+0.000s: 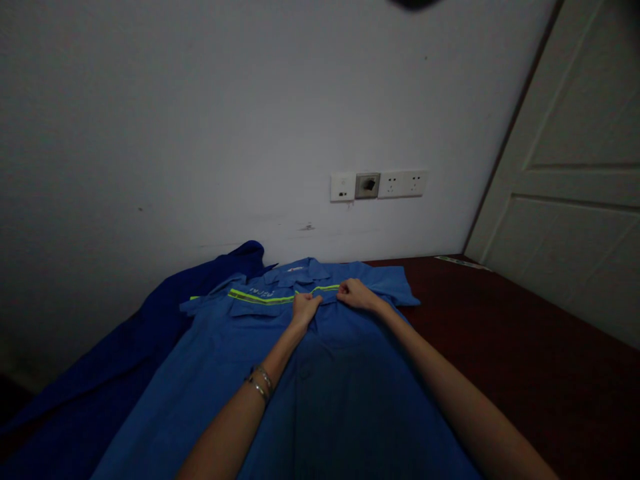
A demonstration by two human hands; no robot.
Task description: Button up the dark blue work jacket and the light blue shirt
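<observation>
A blue short-sleeved work shirt [240,360] lies spread out front side up, its collar towards the wall. A yellow-green reflective stripe [270,300] crosses its chest, with pale lettering just above on the left. At the middle of the chest my left hand [306,308] is closed, pinching the shirt cloth by the front opening. My right hand [354,294] is closed too, gripping the cloth by the stripe a little further right. Between the two hands the fabric is drawn into a raised edge. The fingertips are partly hidden.
A darker blue garment [165,307] lies along the left, partly under the shirt. The dark red wooden surface [480,347] extends to the right. Behind is a grey wall [225,133] with sockets [400,185] and a switch [367,185]. A pale panelled door [575,180] stands at right.
</observation>
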